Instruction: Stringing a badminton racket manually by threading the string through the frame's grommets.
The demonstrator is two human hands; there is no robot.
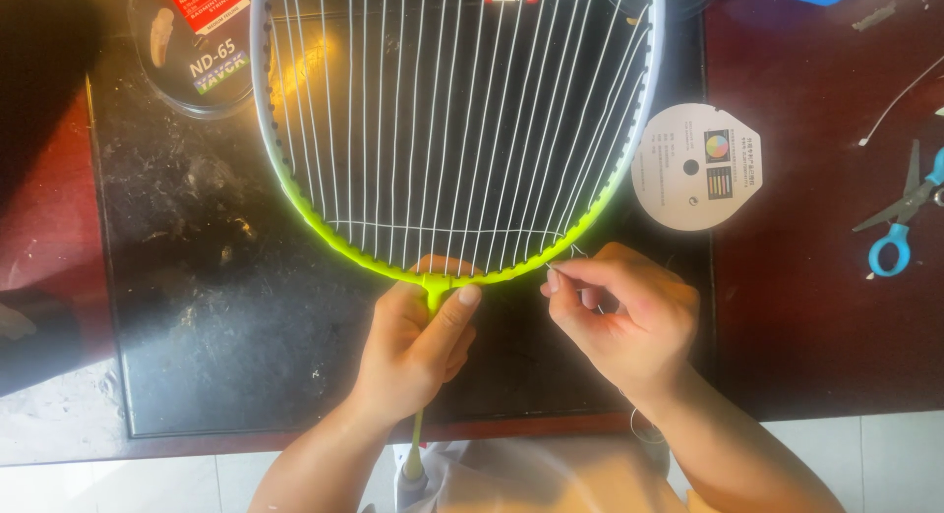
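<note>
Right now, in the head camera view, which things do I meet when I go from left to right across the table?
Round string package → left hand on the racket throat → right hand pinching white string → white round disc → blue-handled scissors.

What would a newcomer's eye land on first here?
A badminton racket with a white and neon-yellow frame fills the upper middle, strung mostly with vertical strings. The left hand grips its throat, while the right hand pinches a thin white string at the lower right rim.

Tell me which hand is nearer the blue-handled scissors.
Right. The right hand pinches string at the racket frame, closer to the scissors at the table's right edge; the left hand grips the racket's throat, farther away.
</note>
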